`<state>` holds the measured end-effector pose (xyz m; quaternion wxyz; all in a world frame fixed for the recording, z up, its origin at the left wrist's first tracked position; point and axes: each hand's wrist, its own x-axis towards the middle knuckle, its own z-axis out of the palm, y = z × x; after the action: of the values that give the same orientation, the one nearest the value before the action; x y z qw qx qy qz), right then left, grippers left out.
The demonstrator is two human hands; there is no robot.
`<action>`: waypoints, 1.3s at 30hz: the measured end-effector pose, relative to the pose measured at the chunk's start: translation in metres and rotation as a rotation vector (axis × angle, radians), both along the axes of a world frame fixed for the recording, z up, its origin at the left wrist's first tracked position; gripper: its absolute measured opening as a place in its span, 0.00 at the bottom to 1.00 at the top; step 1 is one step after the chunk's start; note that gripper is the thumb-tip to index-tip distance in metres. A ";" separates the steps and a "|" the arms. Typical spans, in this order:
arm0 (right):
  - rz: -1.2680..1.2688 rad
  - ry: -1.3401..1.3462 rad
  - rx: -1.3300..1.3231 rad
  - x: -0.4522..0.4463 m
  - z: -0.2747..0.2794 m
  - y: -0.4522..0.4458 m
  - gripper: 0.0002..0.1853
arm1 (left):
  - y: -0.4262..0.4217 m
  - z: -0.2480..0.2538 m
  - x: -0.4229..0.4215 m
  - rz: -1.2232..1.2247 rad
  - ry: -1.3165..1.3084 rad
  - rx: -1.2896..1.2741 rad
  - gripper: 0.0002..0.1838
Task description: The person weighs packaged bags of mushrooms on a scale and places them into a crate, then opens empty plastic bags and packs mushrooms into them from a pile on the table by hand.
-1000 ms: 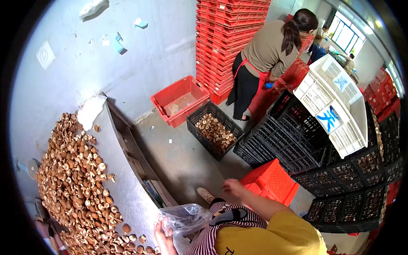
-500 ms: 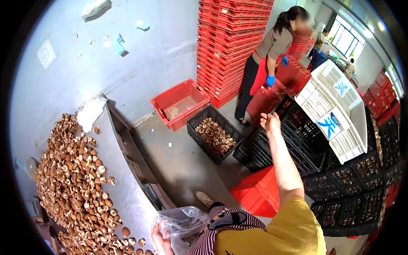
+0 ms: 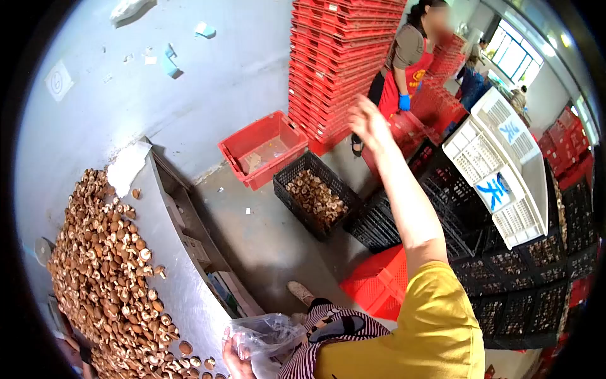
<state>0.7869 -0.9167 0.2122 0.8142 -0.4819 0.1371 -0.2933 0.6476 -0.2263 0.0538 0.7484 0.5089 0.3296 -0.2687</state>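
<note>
Nearest, toward seven o'clock: the left hand [image 3: 235,361] has its grip on a clear plastic bag [image 3: 268,333], fingers curled against crumpled film. One slack moment and that slippery plastic could slide free! The wrist's cut off below, and folds and glare hide whether anything's inside. Right beside it, the worktop [image 3: 180,278] sweeps up toward nine-thirty, its mushrooms [image 3: 107,271] heaped around eight. Strays lie near the hand; a careless brush of the bag might send one rolling off the edge. The heap's outer side fades into the dark lens rim.

And here's the right hand [image 3: 371,126], raised at one-thirty, fingers loosely spread, nothing visible in that grip, fingertips blurred. Near five, a red crate [image 3: 375,284], partly covered by the arm. Dead centre on the floor, a black crate [image 3: 297,213] of more mushrooms, whole or cut I can't tell; an unwatched step could catch it. Farther, around one, a co-worker [image 3: 410,63], head clipped by the top edge.
</note>
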 end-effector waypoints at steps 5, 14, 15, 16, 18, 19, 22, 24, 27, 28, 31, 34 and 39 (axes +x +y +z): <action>0.283 0.084 0.185 -0.024 -0.085 0.086 0.27 | -0.031 0.015 0.017 0.125 -0.011 -0.105 0.19; -0.716 0.709 0.720 -0.230 -0.297 -0.004 0.14 | -0.020 0.014 0.027 0.010 0.099 0.145 0.22; -0.703 0.695 0.694 -0.224 -0.284 -0.013 0.14 | -0.017 0.009 0.032 -0.014 0.099 0.089 0.24; -0.731 0.694 0.617 -0.217 -0.275 -0.017 0.13 | -0.009 -0.008 0.038 0.019 0.147 0.059 0.24; -0.676 0.693 0.586 -0.208 -0.272 -0.023 0.13 | -0.025 0.003 0.049 0.009 0.133 0.107 0.22; -0.598 0.704 0.587 -0.199 -0.267 -0.028 0.13 | -0.033 0.006 0.056 0.015 0.117 0.150 0.21; -0.552 0.400 0.536 -0.139 -0.241 -0.084 0.08 | -0.015 -0.039 0.071 -0.081 -0.003 -0.197 0.18; -0.688 0.130 0.374 -0.052 -0.142 -0.126 0.09 | -0.053 -0.001 0.078 0.023 0.025 -0.164 0.17; -0.542 -0.120 0.026 0.053 0.065 -0.124 0.25 | -0.062 0.022 0.087 -0.003 0.027 -0.146 0.18; -0.525 -0.155 -0.147 0.071 0.128 -0.085 0.33 | -0.063 0.026 0.089 -0.029 0.021 -0.156 0.19; -0.103 -0.113 -0.411 0.090 0.190 0.017 0.21 | -0.071 0.026 0.096 -0.044 0.008 -0.141 0.19; 0.307 -0.031 -0.364 0.060 0.076 0.134 0.11 | -0.074 0.025 0.097 -0.029 0.011 -0.114 0.19; 0.481 0.618 -0.375 -0.056 -0.215 0.247 0.20 | -0.081 0.020 0.098 0.000 0.038 -0.065 0.19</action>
<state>0.7308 -0.6702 -0.0030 0.6785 -0.7048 0.2024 0.0431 0.7455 -0.3074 0.0738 0.7583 0.4792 0.3346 -0.2889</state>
